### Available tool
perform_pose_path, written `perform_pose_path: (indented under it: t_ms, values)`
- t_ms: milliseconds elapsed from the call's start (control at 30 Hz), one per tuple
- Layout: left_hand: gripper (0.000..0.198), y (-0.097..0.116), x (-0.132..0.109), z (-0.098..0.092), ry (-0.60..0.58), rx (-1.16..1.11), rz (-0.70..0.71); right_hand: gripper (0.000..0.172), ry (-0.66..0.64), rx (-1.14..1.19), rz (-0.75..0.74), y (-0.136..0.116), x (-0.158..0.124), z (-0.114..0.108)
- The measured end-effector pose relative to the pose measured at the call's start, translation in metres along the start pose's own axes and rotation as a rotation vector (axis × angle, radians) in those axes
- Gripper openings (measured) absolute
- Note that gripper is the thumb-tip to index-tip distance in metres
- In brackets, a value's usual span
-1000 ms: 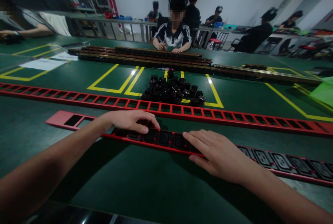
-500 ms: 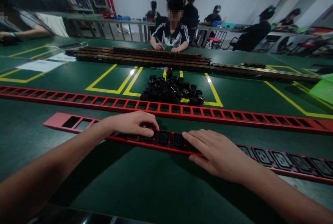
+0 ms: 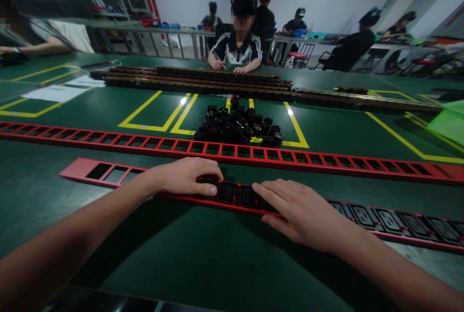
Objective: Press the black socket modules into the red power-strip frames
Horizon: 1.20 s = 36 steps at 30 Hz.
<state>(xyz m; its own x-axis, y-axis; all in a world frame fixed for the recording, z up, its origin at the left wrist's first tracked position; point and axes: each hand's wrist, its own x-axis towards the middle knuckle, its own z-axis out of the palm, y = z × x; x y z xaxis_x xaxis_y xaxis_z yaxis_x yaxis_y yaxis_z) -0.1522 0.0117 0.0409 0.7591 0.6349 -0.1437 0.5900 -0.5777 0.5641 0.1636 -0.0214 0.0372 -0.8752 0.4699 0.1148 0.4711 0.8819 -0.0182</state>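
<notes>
A long red slotted strip (image 3: 77,169) lies across the near side of the table, with black socket modules (image 3: 227,193) fitted in its middle and right part. My left hand (image 3: 186,176) is closed over the strip left of centre, fingers curled across the far edge and thumb on top near a socket. Across the strip to the right lies my right hand (image 3: 295,210), its forefinger tip on a socket and its thumb by the near edge. Both palms hide some sockets. Several slots at the strip's left end hold no socket.
A second red slotted strip (image 3: 159,145) runs parallel just behind. Beyond it sits a heap of black parts (image 3: 232,126) between yellow tape lines. Long dark strips (image 3: 195,80) are stacked farther back. A person (image 3: 235,46) works opposite; a green sheet (image 3: 449,121) lies at right.
My left hand has shifted slightly right and toward me, its thumb now covering more of the sockets. My right hand stays in place on the strip.
</notes>
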Motion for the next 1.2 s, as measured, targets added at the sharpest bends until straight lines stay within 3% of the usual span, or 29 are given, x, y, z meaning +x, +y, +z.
perform_pose_path:
  t_ms: [1200]
  values:
    - [0.039, 0.0040, 0.0008, -0.0005, 0.007, -0.022, -0.036, 0.051, -0.014, 0.032, 0.026, -0.0016, 0.0010, -0.0035]
